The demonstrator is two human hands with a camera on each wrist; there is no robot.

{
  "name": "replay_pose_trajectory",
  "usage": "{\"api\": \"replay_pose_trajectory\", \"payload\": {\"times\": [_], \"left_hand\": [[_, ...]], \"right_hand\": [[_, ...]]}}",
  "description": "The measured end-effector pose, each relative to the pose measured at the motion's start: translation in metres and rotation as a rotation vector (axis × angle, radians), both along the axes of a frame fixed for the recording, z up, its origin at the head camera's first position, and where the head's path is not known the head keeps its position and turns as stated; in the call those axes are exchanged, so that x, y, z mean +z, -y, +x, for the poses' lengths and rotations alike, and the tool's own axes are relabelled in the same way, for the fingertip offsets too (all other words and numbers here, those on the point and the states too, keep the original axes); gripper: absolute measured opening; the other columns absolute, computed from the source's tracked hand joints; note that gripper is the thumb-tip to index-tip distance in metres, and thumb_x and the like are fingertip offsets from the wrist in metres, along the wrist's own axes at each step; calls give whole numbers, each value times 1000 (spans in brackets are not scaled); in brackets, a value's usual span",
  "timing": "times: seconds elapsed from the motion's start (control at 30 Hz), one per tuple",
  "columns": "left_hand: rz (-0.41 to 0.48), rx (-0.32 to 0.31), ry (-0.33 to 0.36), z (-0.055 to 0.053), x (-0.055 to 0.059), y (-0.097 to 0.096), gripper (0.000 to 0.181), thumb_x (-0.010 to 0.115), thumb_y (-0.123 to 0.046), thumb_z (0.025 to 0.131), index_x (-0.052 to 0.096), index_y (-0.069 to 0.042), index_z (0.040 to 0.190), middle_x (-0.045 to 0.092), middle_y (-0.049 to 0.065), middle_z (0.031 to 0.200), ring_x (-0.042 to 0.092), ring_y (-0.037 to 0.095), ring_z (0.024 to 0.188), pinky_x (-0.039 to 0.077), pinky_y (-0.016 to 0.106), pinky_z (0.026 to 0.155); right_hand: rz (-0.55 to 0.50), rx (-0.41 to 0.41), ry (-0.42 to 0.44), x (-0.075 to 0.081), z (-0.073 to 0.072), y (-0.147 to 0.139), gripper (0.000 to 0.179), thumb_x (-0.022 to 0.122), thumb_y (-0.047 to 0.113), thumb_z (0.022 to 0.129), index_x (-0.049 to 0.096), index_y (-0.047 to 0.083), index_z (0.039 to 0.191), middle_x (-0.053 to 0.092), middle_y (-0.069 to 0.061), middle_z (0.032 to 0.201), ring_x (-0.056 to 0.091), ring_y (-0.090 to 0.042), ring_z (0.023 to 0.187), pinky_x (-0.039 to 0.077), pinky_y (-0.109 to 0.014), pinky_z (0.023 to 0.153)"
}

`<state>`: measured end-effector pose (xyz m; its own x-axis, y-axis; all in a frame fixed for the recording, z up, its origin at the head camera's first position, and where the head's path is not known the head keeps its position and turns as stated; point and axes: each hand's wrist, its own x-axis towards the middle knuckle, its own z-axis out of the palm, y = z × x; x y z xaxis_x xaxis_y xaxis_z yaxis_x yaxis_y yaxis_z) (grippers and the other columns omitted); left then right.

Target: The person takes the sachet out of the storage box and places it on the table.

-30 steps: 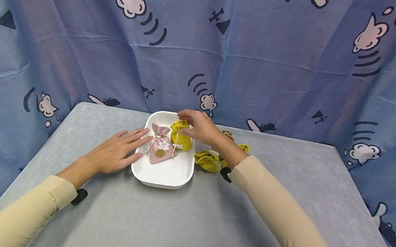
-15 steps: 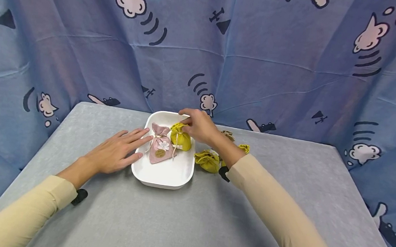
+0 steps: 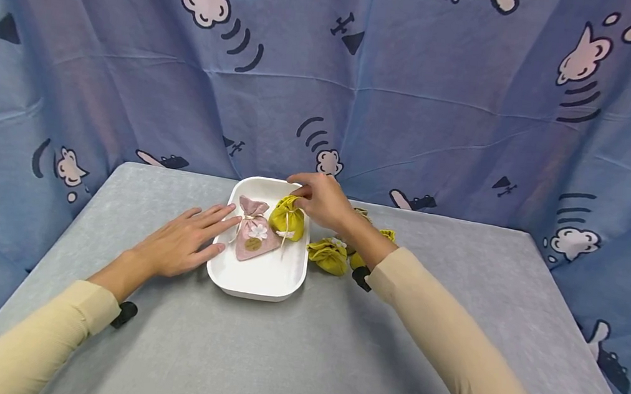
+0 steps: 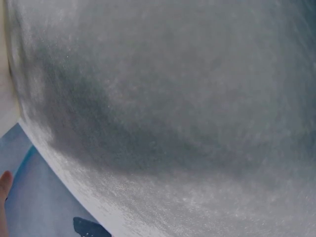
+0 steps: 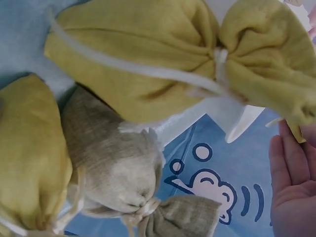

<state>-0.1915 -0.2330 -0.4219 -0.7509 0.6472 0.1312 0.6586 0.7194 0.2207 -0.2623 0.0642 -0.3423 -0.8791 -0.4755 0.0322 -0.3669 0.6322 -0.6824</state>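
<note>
A white tray (image 3: 252,281) holds a pink drawstring pouch (image 3: 251,224) with a white flower and round gold label, and a yellow drawstring pouch (image 3: 286,222) on its right. My right hand (image 3: 326,203) pinches the ruffled top of that yellow pouch between thumb and fingers. In the right wrist view, the right hand (image 5: 296,187) shows at the right edge, a bit of yellow cloth at its fingertips. With fingers spread and straight, my left hand (image 3: 184,242) rests against the tray's left side, fingertips over the rim near the pink pouch.
Beside the tray's right side lie a yellow pouch (image 3: 328,257), a beige pouch (image 5: 108,153) and another yellow pouch (image 5: 29,153), partly hidden by the right wrist in the head view. A blue patterned curtain (image 3: 439,133) hangs behind the grey table (image 3: 301,358).
My right fingers have shifted to the tip of the yellow pouch's ruffled top, which now leans right, and its cord hangs differently. The left hand has stayed at the tray.
</note>
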Motion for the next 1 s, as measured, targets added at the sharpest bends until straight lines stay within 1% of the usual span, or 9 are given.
{"api": "replay_pose_trajectory", "payload": {"times": [0.17, 0.33, 0.43, 0.67, 0.87, 1.0], "left_hand": [[14, -4, -21, 1, -2, 1, 59, 46, -41, 105, 32, -20, 158, 26, 9, 163, 29, 33, 147, 28, 62, 110], [3, 4, -4, 1, 0, 0, 59, 45, -41, 105, 30, -20, 158, 24, 8, 164, 26, 31, 148, 26, 61, 112], [-2, 8, 5, 1, 1, 0, 59, 46, -40, 105, 30, -21, 158, 23, 7, 164, 25, 31, 149, 25, 61, 112], [-10, 12, 8, 1, 1, 0, 60, 45, -42, 105, 30, -21, 158, 23, 8, 164, 25, 32, 148, 25, 61, 112], [-19, 26, 31, 2, 2, -1, 60, 44, -44, 105, 28, -22, 159, 21, 6, 165, 23, 31, 149, 23, 60, 113], [-20, 23, 27, 3, 3, -1, 60, 44, -43, 105, 28, -22, 159, 21, 6, 165, 24, 31, 149, 24, 60, 113]], "right_hand": [[-29, 9, -39, 0, 0, -3, 40, 65, -8, 91, 64, 0, 130, 73, -14, 111, 71, -22, 99, 56, -30, 85], [-39, 32, -102, 3, 1, -8, 28, 67, -7, 90, 72, -1, 117, 74, -14, 108, 72, -21, 97, 56, -27, 83], [-49, 35, -116, 6, 1, -10, 25, 68, -7, 89, 74, -1, 112, 75, -13, 106, 72, -22, 96, 56, -27, 82], [-60, 38, -141, 17, 1, -15, 22, 69, -4, 90, 76, 0, 110, 75, -11, 105, 72, -20, 95, 56, -26, 81], [-107, 28, -142, 27, 1, -20, 21, 69, -6, 89, 76, 0, 108, 75, -11, 103, 72, -19, 92, 56, -26, 81], [-129, 11, -146, 35, 3, -24, 22, 68, -6, 90, 76, 1, 109, 75, -11, 104, 72, -19, 92, 56, -27, 81]]}}
